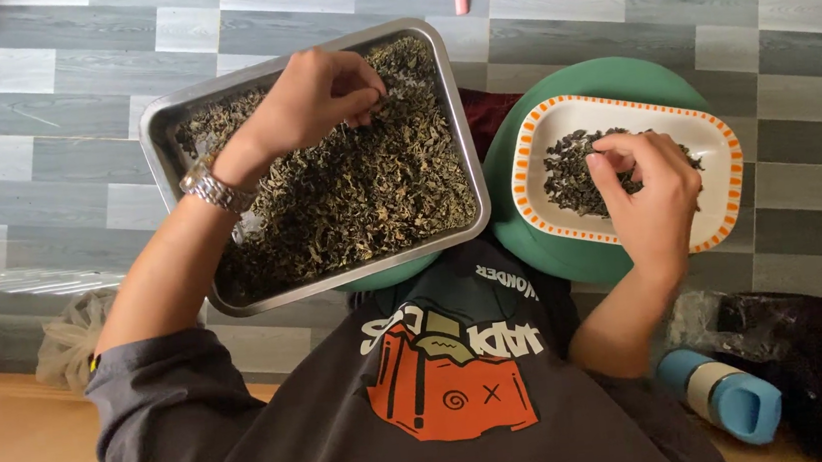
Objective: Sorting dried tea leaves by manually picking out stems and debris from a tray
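- My left hand (318, 94) pinches dried leaves (347, 192) in the steel tray (169, 119), 10 o'clock.
- My right hand (643, 189) pinches sorted leaves (566, 171) in the orange-rimmed dish (713, 132), 2 o'clock.
- Judgement: take small pinches, spilling none.

I wear a dark grey T-shirt (281, 444) with short sleeves, so both of my forearms are bare. The left sleeve (159, 381) ends around my elbow and has soft folds in the cloth. On the chest there is a big print (451, 383): an orange-red shape with thin dark line drawings inside, a small olive-green part above it, and thick white letters around, all seen upside down from my head. On my left wrist I have a silver metal watch (214, 190) with a link bracelet; its face is turned away, so I cannot tell its form. My left hand (318, 94) and my right hand (643, 189) carry no rings, as far as this view shows.
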